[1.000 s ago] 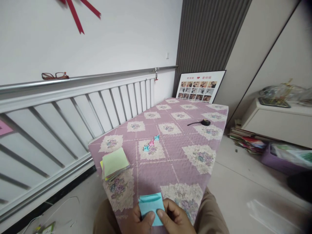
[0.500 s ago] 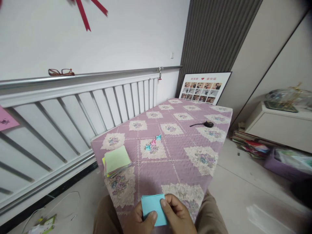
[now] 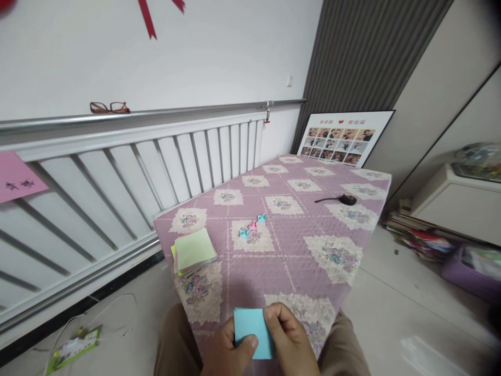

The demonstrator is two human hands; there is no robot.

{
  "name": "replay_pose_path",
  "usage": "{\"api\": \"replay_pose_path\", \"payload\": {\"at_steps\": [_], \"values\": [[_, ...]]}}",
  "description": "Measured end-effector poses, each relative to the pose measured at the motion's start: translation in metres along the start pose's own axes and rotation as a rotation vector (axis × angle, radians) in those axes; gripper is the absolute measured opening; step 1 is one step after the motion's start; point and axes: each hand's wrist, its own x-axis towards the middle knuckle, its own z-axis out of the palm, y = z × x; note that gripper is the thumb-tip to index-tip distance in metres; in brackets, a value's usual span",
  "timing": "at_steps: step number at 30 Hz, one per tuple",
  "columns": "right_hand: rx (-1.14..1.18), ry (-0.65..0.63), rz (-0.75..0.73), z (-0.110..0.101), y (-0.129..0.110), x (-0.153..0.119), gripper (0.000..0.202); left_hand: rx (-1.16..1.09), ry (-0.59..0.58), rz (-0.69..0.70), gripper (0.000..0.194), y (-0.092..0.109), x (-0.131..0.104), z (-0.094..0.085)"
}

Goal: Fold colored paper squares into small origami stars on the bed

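Observation:
A small square of folded blue paper (image 3: 254,326) is held between both hands over the near edge of the cloth-covered table. My left hand (image 3: 230,350) pinches its lower left side, the thumb lying on its face. At its right edge, my right hand (image 3: 289,334) grips it between thumb and curled fingers. A stack of coloured paper squares (image 3: 194,249), pale green on top, lies at the table's left. Farther in, two small blue folded pieces (image 3: 261,218) and a pink one (image 3: 253,225) form a short row.
The table's purple floral cloth (image 3: 289,224) carries a black tape-like object (image 3: 347,199) toward the right. A white radiator (image 3: 188,162) borders the left, with glasses (image 3: 110,107) on the pipe above. A photo board (image 3: 340,138) leans behind the table.
The view has turned slightly left, so the scene sits farther right. Both hands still hold the blue paper, and the right fingers have shifted slightly near its upper right corner.

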Motion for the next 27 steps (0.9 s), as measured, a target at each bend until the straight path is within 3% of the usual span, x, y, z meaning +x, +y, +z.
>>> {"api": "replay_pose_path", "payload": {"at_steps": [6,18,27], "values": [[0.105,0.0,0.085,-0.002,0.0,0.002,0.044,-0.013,0.012,-0.026,0.029,0.002,0.001,0.002],[-0.103,-0.251,0.061,-0.007,0.018,0.002,0.046,-0.111,0.014,-0.042,0.039,-0.009,0.012,-0.006],[-0.149,-0.243,0.058,-0.012,0.017,0.002,0.048,-0.058,0.059,0.054,0.045,-0.001,0.013,-0.011]]}}
